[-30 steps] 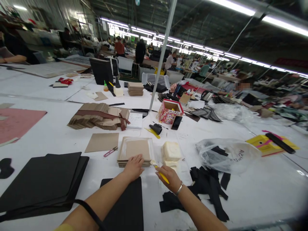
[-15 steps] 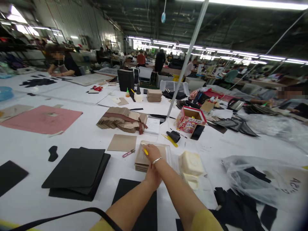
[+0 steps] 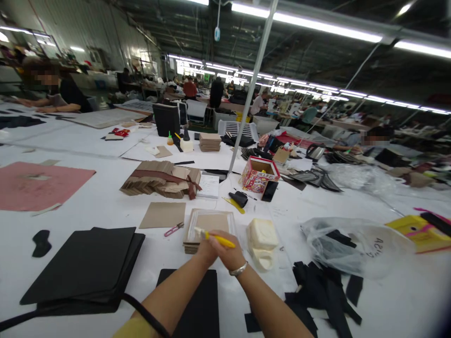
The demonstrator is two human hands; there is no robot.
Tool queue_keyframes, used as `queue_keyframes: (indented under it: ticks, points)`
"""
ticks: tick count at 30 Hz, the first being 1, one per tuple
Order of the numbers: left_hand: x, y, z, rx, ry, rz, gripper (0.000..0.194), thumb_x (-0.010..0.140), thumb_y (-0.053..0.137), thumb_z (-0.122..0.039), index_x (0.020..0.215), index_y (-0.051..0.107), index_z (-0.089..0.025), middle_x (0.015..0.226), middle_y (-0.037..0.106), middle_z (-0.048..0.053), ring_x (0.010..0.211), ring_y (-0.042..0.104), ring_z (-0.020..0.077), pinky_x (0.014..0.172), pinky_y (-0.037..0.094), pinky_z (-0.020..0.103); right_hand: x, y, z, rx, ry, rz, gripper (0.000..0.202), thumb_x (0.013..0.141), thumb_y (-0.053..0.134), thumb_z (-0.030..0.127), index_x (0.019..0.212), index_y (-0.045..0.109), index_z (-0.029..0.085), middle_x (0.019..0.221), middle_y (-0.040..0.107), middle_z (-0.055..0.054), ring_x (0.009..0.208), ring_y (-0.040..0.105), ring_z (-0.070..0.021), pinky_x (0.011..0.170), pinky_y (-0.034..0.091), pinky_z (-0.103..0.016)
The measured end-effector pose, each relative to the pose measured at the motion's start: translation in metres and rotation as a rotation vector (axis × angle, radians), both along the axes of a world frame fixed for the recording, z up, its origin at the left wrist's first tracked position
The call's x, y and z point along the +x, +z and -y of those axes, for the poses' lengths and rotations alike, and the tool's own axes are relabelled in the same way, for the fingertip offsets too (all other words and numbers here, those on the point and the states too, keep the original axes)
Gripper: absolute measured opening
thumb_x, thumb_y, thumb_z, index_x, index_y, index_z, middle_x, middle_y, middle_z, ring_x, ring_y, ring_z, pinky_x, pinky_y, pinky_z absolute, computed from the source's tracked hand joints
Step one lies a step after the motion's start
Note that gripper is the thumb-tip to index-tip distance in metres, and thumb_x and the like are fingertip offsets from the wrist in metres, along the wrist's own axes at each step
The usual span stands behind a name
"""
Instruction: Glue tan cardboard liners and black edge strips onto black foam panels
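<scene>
My right hand (image 3: pixel 230 252), with a bracelet at its wrist, is closed round the yellow handle of a brush (image 3: pixel 222 241). The brush's pale tip points left, over a stack of brown boards (image 3: pixel 213 220). A whitish, glossy band runs round the edges of the top board. My left hand (image 3: pixel 205 253) is at the stack's front edge, close against the right hand; its fingers are mostly hidden. Just right of the stack stands a cream plastic container (image 3: pixel 262 234) with an open front part. Black sheets (image 3: pixel 193 300) lie below my forearms.
A pile of black panels (image 3: pixel 84 263) lies left, near pink snips (image 3: pixel 174 229) and a single brown board (image 3: pixel 162 215). Farther back are bundled boards (image 3: pixel 158 178), a patterned box (image 3: pixel 259 173) and a metal pole (image 3: pixel 252 84). A plastic bag (image 3: pixel 352 244) and black strips (image 3: pixel 324 291) lie right.
My right hand has drawn back toward me and to the right across the stack, bringing the brush into fuller view. The camera view has shifted right.
</scene>
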State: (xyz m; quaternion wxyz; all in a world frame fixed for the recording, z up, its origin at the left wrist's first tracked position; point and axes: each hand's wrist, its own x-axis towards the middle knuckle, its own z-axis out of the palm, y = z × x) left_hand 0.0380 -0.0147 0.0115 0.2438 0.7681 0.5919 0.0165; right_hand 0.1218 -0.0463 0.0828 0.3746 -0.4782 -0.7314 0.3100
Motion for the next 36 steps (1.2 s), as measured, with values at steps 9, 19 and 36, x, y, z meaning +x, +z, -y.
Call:
queue_keyframes:
  ticks: [9,19,36]
  points:
    - [-0.021,0.000,-0.016,0.184,-0.199,-0.156,0.032,0.070,0.056,-0.018,0.101,0.053,-0.017,0.114,0.049,0.012,0.110,0.040,0.0278,0.090,0.035,0.043,0.111,0.005,0.049,-0.080,-0.489,-0.411,0.041,0.081,0.047,0.042,0.111,0.053,0.016,0.078,0.063,-0.004,0.054,0.058,-0.0113,0.056,0.052,-0.029]
    - [-0.034,0.014,-0.017,0.142,-0.278,-0.213,0.031,0.064,0.061,-0.020,0.094,0.055,-0.014,0.101,0.054,0.012,0.098,0.049,0.0244,0.084,0.040,0.034,0.104,-0.010,0.099,-0.162,-0.461,-0.417,0.041,0.083,0.043,0.045,0.113,0.046,0.019,0.084,0.064,-0.005,0.053,0.061,-0.0126,0.053,0.053,-0.029]
    - [-0.062,0.065,0.095,0.055,0.788,1.464,0.043,0.059,0.064,-0.028,0.097,0.050,-0.012,0.092,0.063,0.007,0.083,0.060,0.0211,0.066,0.051,0.033,0.025,-0.061,0.067,-0.141,-0.506,-0.244,0.025,0.080,0.044,0.044,0.088,0.040,0.021,0.075,0.057,-0.001,0.066,0.058,-0.0150,0.065,0.046,-0.029]
